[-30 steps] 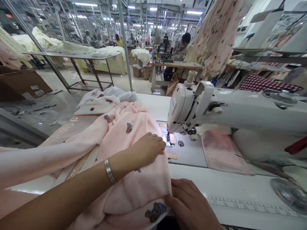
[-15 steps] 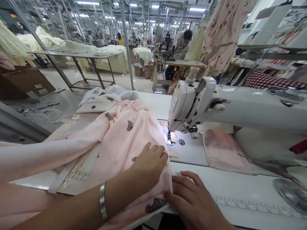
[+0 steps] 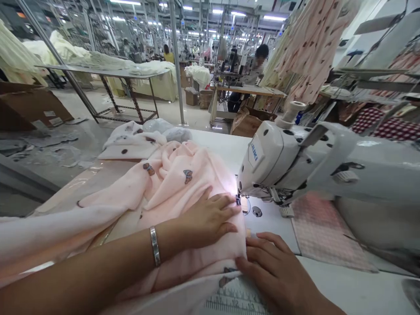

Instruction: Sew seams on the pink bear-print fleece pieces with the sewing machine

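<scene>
Pale pink fleecy fabric (image 3: pixel 210 168) with butterfly prints lies in folds to the left of the white sewing machine (image 3: pixel 272 153). Its right edge runs up to the presser foot (image 3: pixel 238 200). Fingers spread, my left hand (image 3: pixel 211 218) rests flat on the fabric, fingertips close to the foot. My right hand (image 3: pixel 275 267) lies along the fabric's right edge nearer to me; its thumb touches the cloth and its other fingers are stretched out over the machine bed. What lies beneath both palms is hidden.
A printed measuring scale (image 3: pixel 236 302) shows on the tabletop below the fabric. Pink checked cloth (image 3: pixel 328 232) lies under the machine arm. White spotted fabric (image 3: pixel 131 140) is piled at the far left. Beyond are a metal-legged table (image 3: pixel 108 70) and a person at another machine.
My left hand has slid forward and right, its fingers now more spread. The fabric edge has come up against the presser foot. The view has shifted, and the measuring scale shows under the cloth.
</scene>
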`<state>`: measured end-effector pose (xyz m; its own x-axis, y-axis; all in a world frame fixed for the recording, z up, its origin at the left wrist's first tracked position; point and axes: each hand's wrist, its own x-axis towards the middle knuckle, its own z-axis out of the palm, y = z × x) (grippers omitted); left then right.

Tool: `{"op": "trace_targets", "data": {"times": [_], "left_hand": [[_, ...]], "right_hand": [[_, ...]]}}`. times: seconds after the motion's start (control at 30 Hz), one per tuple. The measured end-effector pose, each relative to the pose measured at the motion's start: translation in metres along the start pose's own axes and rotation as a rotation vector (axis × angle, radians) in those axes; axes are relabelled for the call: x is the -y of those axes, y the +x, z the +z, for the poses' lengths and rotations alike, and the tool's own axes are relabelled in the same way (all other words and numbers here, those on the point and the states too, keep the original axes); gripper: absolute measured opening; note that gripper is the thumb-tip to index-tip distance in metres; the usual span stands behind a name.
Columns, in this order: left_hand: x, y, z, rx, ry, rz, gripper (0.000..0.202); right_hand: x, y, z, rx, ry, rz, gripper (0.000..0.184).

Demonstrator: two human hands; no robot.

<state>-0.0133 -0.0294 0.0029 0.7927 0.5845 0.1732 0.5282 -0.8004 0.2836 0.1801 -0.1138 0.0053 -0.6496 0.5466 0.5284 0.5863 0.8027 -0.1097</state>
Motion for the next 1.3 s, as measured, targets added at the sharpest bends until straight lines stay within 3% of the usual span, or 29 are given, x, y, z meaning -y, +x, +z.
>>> {"op": "trace_targets", "data": {"times": [0.2,0.33,0.57,0.87,1.13,1.3], "left_hand": [[0.006,-0.003,-0.002,0.023,-0.069,0.025,0.032],[0.008,-0.004,-0.010,0.034,-0.179,0.026,0.022],[0.011,-0.002,-0.023,0.043,-0.316,0.032,0.025],[0.029,0.005,-0.012,0.039,-0.098,0.223,0.022],[0.054,0.034,-0.019,-0.015,0.020,0.205,0.015],[0.063,0.047,-0.022,-0.023,0.063,0.157,0.020]], "right_hand": [[0.005,-0.007,0.001,-0.049,-0.066,0.022,0.023],[0.006,-0.010,-0.002,0.016,-0.039,0.023,0.024],[0.002,-0.011,-0.005,0.029,-0.045,0.043,0.020],[-0.006,-0.014,0.007,0.084,-0.058,0.029,0.022],[-0.042,0.009,0.015,0.122,-0.112,0.153,0.017],[-0.050,0.010,0.017,0.108,-0.175,0.177,0.021]]}}
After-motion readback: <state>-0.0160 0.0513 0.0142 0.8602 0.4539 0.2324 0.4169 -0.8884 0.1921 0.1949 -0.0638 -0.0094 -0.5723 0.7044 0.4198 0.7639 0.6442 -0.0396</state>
